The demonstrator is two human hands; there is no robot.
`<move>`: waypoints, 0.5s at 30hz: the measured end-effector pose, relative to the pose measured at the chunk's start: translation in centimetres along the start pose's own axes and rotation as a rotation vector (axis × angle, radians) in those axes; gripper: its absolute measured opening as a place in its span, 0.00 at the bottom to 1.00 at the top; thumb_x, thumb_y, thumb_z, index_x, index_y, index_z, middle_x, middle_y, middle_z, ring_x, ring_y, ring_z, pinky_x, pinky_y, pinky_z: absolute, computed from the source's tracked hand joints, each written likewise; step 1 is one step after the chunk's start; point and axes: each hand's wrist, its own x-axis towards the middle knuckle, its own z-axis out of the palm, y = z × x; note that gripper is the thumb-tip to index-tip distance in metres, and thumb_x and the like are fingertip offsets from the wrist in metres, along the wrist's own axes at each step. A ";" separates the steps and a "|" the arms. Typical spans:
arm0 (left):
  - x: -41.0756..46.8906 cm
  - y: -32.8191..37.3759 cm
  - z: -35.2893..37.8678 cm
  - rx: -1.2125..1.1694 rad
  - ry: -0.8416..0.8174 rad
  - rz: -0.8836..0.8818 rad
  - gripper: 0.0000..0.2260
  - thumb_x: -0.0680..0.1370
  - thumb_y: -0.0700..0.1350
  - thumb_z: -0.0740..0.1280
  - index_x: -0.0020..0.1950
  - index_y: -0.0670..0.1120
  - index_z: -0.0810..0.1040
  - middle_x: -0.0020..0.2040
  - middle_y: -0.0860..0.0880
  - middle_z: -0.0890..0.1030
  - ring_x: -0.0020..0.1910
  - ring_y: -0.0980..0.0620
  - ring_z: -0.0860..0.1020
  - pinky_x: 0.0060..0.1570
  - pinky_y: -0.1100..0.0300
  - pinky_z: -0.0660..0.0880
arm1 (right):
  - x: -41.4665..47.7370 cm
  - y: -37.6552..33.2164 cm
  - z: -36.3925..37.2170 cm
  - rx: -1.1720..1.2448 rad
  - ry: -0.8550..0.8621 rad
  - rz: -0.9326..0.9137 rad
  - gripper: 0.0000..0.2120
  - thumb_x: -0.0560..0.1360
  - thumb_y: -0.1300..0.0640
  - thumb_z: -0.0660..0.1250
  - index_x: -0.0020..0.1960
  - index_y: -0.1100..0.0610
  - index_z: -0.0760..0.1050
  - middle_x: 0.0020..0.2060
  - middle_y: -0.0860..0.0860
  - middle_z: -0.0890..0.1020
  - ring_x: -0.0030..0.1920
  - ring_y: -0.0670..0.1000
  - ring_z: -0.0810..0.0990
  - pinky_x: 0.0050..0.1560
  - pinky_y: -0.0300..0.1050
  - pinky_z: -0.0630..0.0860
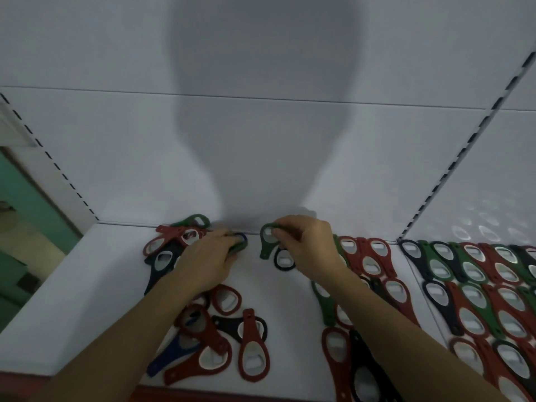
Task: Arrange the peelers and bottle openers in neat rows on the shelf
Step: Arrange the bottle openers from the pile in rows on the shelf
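Right hand (307,242): green oval-headed bottle opener with metal insert (264,248) is pinched by its ring, near the back of the white shelf (87,314) | Left hand (208,259): fingers are curled, apparently around a partly hidden blue-rimmed opener (243,238) | Loose red and dark openers (171,250) are piled at left; overlapping rows (470,285) are laid at right.

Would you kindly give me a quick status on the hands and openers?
Right hand pinching green opener. Left hand gripping second opener. Loose pile left; neat rows right.
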 end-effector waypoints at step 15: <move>0.8 0.1 0.1 -0.413 0.163 0.066 0.10 0.80 0.44 0.70 0.44 0.58 0.76 0.42 0.58 0.79 0.41 0.61 0.77 0.40 0.64 0.73 | 3.3 -0.9 1.6 -0.172 -0.074 -0.019 0.05 0.77 0.62 0.72 0.49 0.61 0.86 0.47 0.51 0.86 0.44 0.44 0.79 0.50 0.27 0.72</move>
